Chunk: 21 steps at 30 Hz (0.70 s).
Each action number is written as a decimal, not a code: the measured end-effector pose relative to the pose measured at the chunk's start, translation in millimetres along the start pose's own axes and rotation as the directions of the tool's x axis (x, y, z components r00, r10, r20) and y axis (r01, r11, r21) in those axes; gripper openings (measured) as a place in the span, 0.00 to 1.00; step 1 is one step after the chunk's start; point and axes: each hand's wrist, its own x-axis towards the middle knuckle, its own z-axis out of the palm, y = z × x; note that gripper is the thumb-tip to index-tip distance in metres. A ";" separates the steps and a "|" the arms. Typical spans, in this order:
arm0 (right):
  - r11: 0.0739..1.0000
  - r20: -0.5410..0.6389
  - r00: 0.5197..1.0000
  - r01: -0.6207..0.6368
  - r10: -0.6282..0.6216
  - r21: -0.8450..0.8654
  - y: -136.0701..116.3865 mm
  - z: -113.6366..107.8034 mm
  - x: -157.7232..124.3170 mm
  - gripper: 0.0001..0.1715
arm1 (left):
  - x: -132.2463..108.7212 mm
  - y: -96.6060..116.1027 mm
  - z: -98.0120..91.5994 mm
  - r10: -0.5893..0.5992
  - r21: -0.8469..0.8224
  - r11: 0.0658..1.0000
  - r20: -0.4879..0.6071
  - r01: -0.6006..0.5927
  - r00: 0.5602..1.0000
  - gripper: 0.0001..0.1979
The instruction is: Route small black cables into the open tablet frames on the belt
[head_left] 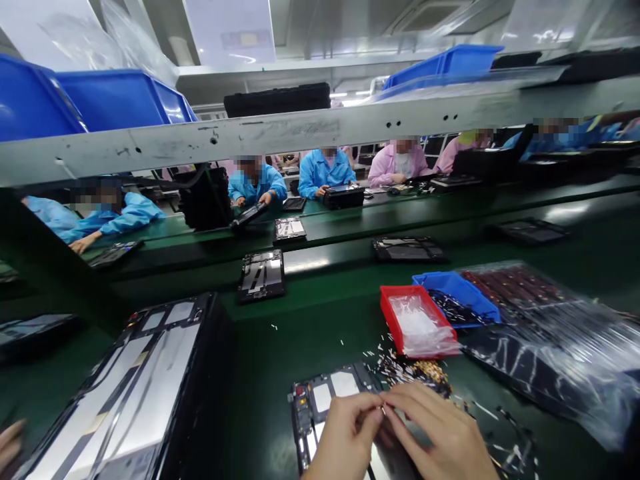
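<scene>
My left hand (345, 433) and my right hand (440, 427) meet fingertip to fingertip over an opened tablet (323, 397). Both pinch at one spot, where a tiny part shows too small to name. The tablet lies on the green bench, its inner side up with silvery panels and dark edges, and my hands hide much of its lower half. Just beyond my right hand is a scatter of small white, black and gold-coloured pieces (430, 370). Thin black cables (515, 433) lie to the right of that hand.
A stack of opened tablets (165, 353) stands at left, with another person's hand (10, 447) beside it. Beyond my hands are a red bin (390, 310), a blue bin (455, 287) and plastic-wrapped parts (565, 347). Tablets (260, 273) lie farther back, before seated workers.
</scene>
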 end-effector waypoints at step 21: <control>0.990 0.107 0.994 -0.021 0.006 0.140 -3.1 19.4 7.1 0.13 | 1.1 11.3 -14.4 -0.081 -0.152 0.984 0.070 0.091 0.994 0.39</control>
